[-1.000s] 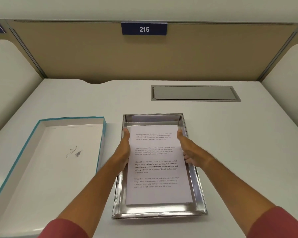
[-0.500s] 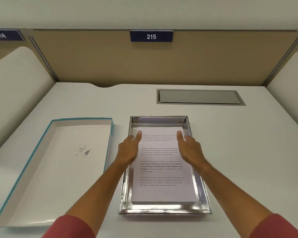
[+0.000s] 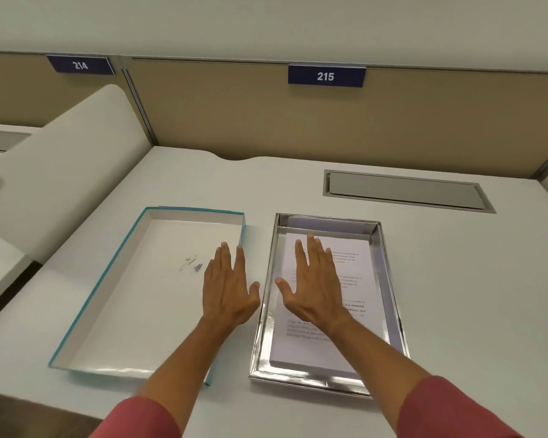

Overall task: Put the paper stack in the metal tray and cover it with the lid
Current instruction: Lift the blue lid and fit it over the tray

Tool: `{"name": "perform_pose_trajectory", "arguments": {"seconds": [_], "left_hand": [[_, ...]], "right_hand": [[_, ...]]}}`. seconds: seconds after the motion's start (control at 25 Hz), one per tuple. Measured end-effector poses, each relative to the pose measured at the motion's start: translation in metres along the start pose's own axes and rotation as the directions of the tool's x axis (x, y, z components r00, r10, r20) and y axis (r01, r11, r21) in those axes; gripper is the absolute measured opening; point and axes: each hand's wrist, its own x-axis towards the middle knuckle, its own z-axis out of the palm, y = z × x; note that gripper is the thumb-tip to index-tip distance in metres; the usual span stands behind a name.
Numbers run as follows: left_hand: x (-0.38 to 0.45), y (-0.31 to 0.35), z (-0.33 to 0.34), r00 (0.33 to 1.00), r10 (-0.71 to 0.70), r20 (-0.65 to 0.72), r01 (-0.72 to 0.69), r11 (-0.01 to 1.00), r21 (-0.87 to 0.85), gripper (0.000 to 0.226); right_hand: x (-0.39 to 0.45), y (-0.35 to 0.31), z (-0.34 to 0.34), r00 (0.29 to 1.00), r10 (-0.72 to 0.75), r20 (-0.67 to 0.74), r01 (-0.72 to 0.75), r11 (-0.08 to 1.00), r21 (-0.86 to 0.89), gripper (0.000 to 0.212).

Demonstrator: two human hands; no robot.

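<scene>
The paper stack [image 3: 359,314] of printed white sheets lies flat inside the shiny metal tray [image 3: 389,279] at the centre of the desk. Left of the tray lies the lid [image 3: 133,311], upside down, white inside with a teal rim. My left hand [image 3: 227,286] hovers flat over the lid's right edge, fingers spread, holding nothing. My right hand [image 3: 314,286] is spread flat above the left part of the paper, also holding nothing. Both forearms wear red sleeves.
A grey recessed cable hatch [image 3: 405,191] sits in the white desk [image 3: 472,311] behind the tray. A tan partition with number plates 214 [image 3: 80,65] and 215 [image 3: 326,76] closes the back. A white curved divider [image 3: 70,172] rises at the left.
Both hands let go of the paper, which now rests in the tray. They shifted left, the left hand coming over the lid. The view has turned left.
</scene>
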Motion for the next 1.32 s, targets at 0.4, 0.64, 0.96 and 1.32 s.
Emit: {"name": "perform_pose_trajectory", "arguments": {"seconds": [0.4,0.64,0.96,1.32], "left_hand": [[0.000,-0.024,0.016,0.998,-0.070,0.005,0.070,0.997,0.022,0.031],[0.007,-0.023,-0.003,0.991,-0.130,-0.024,0.124,0.978,-0.167,0.012],[0.043,-0.015,-0.124,0.920,-0.291,-0.261,0.132,0.860,-0.492,0.010],[0.064,-0.026,-0.229,0.901,-0.431,-0.044,0.075,0.256,-0.964,0.008]], "right_hand": [[0.003,-0.033,0.022,0.997,-0.053,0.059,0.055,0.998,-0.029,0.094],[0.008,-0.037,0.023,0.999,-0.037,0.025,0.036,0.999,0.008,0.093],[0.033,-0.051,-0.007,0.999,-0.005,-0.048,0.019,0.956,0.294,0.077],[0.070,-0.066,-0.041,0.973,0.183,0.138,-0.223,0.608,0.762,0.057]]}}
